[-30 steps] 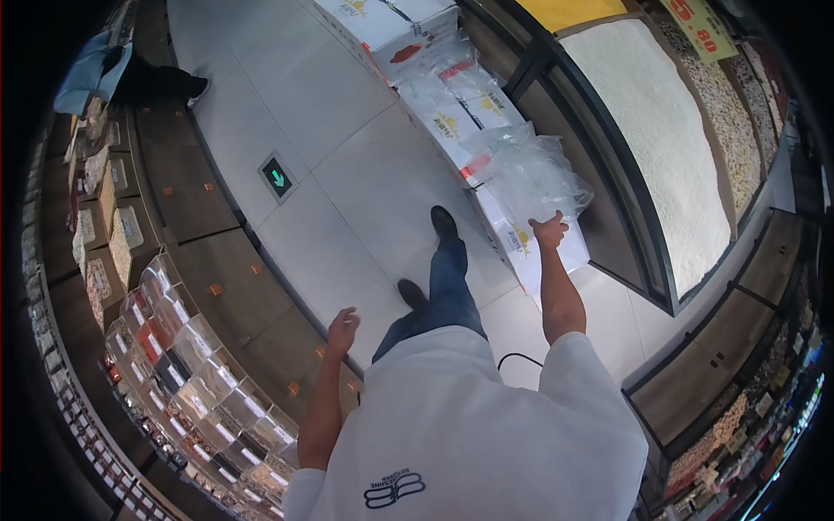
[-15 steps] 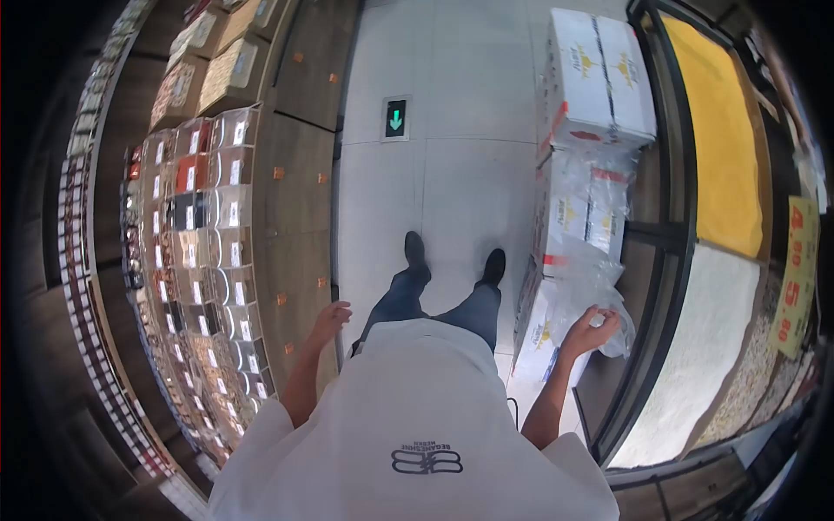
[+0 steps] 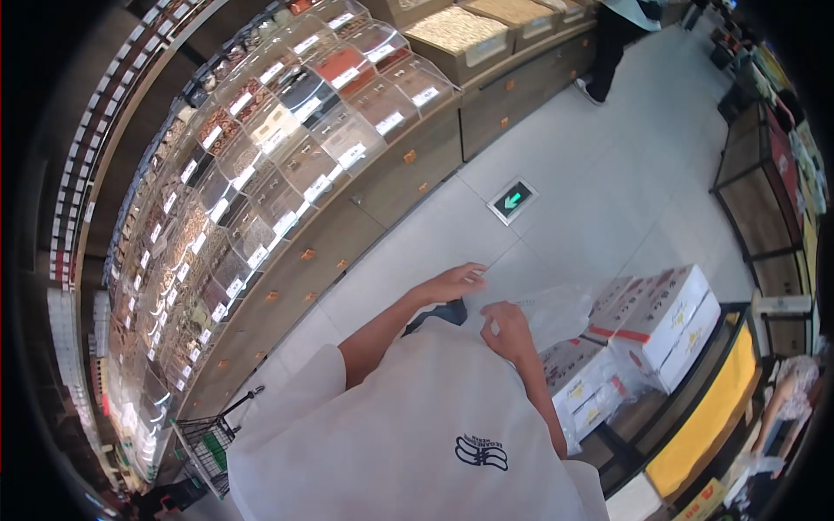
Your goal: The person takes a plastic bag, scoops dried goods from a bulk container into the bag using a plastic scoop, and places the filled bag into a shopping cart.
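A thin clear plastic bag (image 3: 556, 311) spreads out in front of me, to the right of my hands. My right hand (image 3: 509, 332) is curled with thumb and forefinger pinched at the bag's near edge. Close by on the left, my left hand (image 3: 452, 285) reaches forward with fingers loosely bent and apart, and nothing shows in it. Beyond the bag are white cardboard boxes (image 3: 673, 326) with red bands and yellow print, some with plastic film around them.
Clear-lidded bulk food bins (image 3: 334, 143) line a wooden counter (image 3: 395, 200) on the left. A green arrow sign (image 3: 512, 201) is set in the floor. A shopping cart (image 3: 208, 447) stands at lower left. Other people (image 3: 608, 52) are at the far end and lower right.
My view has turned to the right. My right hand has moved in from the boxes with the plastic bag, and my left hand has come forward beside it.
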Demonstrator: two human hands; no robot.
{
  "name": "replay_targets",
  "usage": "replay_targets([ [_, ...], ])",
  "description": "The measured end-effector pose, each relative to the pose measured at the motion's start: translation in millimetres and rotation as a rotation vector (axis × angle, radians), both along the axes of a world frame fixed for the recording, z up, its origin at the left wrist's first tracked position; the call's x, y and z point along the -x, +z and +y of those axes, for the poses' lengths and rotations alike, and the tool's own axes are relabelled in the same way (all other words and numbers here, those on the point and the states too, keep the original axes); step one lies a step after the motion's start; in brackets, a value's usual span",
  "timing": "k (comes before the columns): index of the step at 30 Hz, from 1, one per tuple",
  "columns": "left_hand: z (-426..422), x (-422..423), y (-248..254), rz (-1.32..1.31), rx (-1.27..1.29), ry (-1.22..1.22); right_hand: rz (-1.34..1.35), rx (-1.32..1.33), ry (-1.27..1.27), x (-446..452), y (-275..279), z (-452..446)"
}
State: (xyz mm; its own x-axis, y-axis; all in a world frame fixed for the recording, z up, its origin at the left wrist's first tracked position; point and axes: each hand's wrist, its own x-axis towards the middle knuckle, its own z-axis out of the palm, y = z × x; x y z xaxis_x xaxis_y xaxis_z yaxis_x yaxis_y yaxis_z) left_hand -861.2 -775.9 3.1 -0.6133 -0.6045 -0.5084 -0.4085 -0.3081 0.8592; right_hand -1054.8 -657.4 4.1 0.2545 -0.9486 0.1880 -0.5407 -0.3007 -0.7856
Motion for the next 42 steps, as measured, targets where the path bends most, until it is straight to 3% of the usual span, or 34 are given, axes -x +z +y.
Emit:
replay_targets([
  [4,-61.9,-21.4,1.6,-0.009,-0.064,-0.035,0.017,0.004,0.301,-57.4,24.6,-93.2],
  [5,-67.4,-30.4,-0.9,-0.009,-0.062,-0.053,0.05,-0.096,0.391,-65.9,22.5,-111.2],
  [8,-95.7,-65.8,-12.3,0.205,0.074,0.036,0.049,-0.126,0.52,-90.2,29.6,-158.9],
  [11,-115.8,-106.9,-11.9,0.144,0.14,0.266,0.12,0.007,0.658,-112.8,32.1,-199.5],
  [14,-115.0,-136.5,-13.4,0.048,0.125,0.715,-0.036,0.143,0.666,-133.9,48.5,-240.9],
  [17,-104.5,-154.0,-22.7,0.065,0.093,1.044,-0.063,0.27,0.517,-142.5,48.1,-284.5],
  [21,-105.0,-162.9,-27.2,-0.066,0.01,1.275,-0.126,0.136,0.297,-156.4,14.8,-365.1],
  [25,-135.8,-152.1,-20.7,-0.205,-0.013,1.46,-0.115,-0.822,0.479,-171.4,-48.7,-443.7],
  [29,-186.0,-133.7,-1.0,-0.371,0.012,1.463,-0.014,-1.087,0.774,-193.8,-64.0,-494.1],
  [34,-233.4,-115.5,37.2,-0.511,0.037,1.427,0.011,-1.085,1.032,-222.2,-60.8,-517.9],
  [42,-241.3,-91.2,35.8,-0.546,-0.106,1.624,-0.032,-1.056,1.232,-241.3,-73.4,-536.1],
])
